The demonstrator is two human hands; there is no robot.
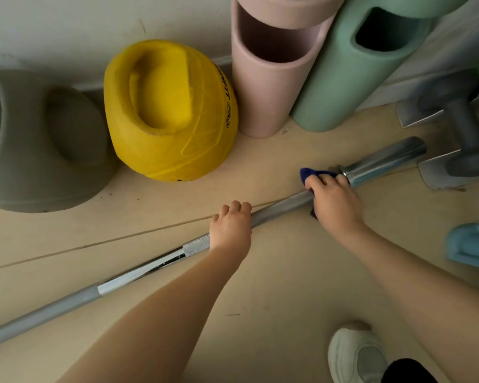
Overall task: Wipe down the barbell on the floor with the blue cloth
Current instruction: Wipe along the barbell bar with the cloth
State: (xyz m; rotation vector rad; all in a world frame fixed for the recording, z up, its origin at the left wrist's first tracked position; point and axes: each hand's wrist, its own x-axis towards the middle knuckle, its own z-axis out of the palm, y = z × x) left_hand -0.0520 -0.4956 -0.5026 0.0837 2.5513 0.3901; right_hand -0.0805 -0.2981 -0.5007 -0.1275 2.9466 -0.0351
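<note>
A long silver barbell (138,272) lies diagonally on the pale floor, from lower left to its chrome sleeve at the upper right. My right hand (333,201) is wrapped around the shaft just below the sleeve's collar, gripping the blue cloth (309,172) against the bar; only a blue corner and a bit under the palm show. My left hand (231,228) rests on the shaft near its middle, fingers curled over the bar, covering that stretch.
Against the wall stand a grey soft weight (39,145), a yellow one (172,111), a pink foam roller (268,78) and a green one (351,73). Grey dumbbells (459,134) lie right of the sleeve, a light-blue block (473,244) below them. My white shoe (357,355) is at bottom right.
</note>
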